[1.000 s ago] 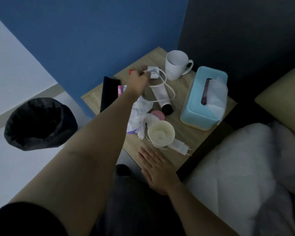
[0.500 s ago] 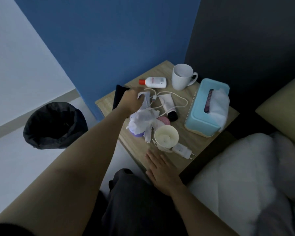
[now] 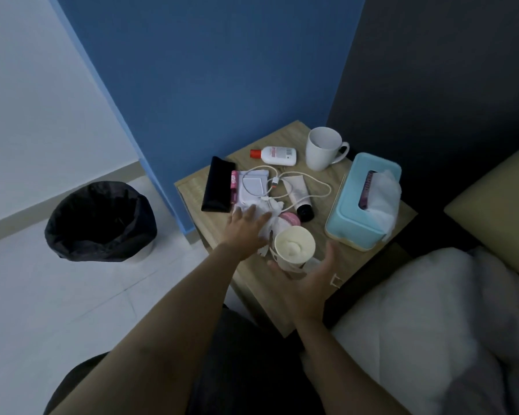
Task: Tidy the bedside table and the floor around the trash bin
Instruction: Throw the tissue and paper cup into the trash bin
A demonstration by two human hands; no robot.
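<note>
On the wooden bedside table (image 3: 213, 235) lies a crumpled white tissue (image 3: 271, 209). My left hand (image 3: 246, 232) rests flat on it with the fingers spread. A cream paper cup (image 3: 294, 250) stands near the table's front edge. My right hand (image 3: 309, 283) is cupped around its lower part, thumb to the right and fingers to the left. I cannot tell whether it grips the cup. Also on the table are a white charger cable (image 3: 315, 182), a wipes pack (image 3: 252, 187), a black case (image 3: 218, 188), a tube (image 3: 298, 194) and a pink lid (image 3: 289, 218).
A black-lined trash bin (image 3: 99, 223) stands on the pale floor left of the table. At the table's back are a white bottle with a red cap (image 3: 277, 155) and a white mug (image 3: 324, 148), with a blue tissue box (image 3: 360, 205) at the right. The bed (image 3: 432, 310) is lower right.
My left hand let go of the charger cable and drew back onto the crumpled tissue. My right hand left the table's front edge and came up around the paper cup.
</note>
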